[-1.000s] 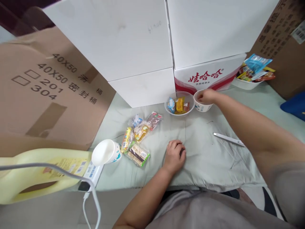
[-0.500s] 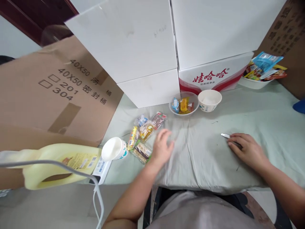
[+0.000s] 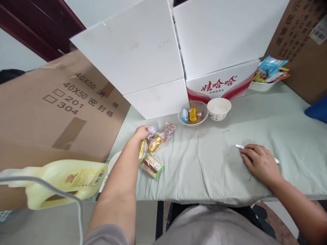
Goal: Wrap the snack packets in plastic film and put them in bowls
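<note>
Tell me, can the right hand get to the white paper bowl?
Probably yes: the right hand lies over a white tool on the cloth, and nothing bulky seems to stand between that hand and the white paper bowl.

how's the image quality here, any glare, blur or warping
Head view: small glints on the snack wrappers; head view: soft shadow under the right hand; head view: the brown carton slants, perhaps from wide-angle distortion; head view: faint marks on the white box too indistinct to read.

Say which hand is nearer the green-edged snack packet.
Left. The left hand is just beyond the green-edged snack packet; the right hand is far to its right.
</note>
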